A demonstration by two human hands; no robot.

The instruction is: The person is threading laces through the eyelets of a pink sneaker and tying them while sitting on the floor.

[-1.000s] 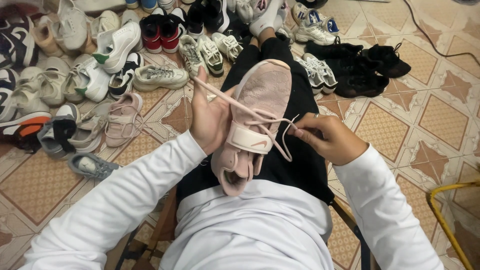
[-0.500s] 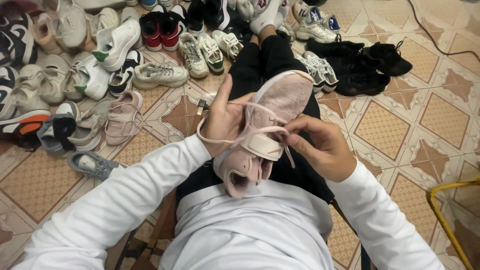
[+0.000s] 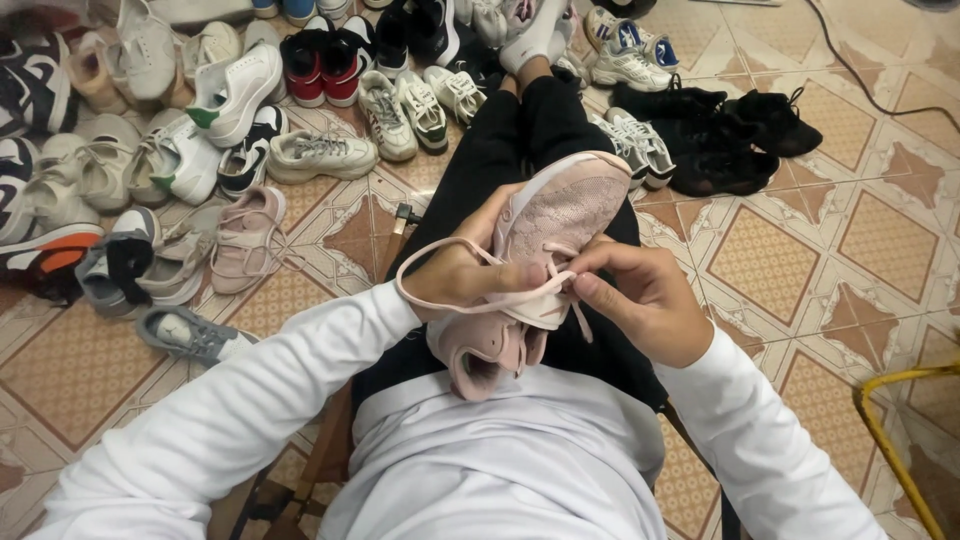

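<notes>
At the bottom of the frame lies the person's white long-sleeved top, both sleeves reaching up toward the middle. There, a pink sneaker [image 3: 540, 270] rests on the lap over black trousers, its opening toward the wearer and its toe pointing to the upper right. The left hand [image 3: 455, 275] grips the shoe's side, fingers curled together around a loop of pink lace [image 3: 470, 250]. The right hand [image 3: 645, 295] pinches the lace at the tongue between thumb and forefinger. Beyond, across the upper left and top of the tiled floor [image 3: 880, 230], lie many sneakers; black shoes [image 3: 725, 135] sit at the upper right.
</notes>
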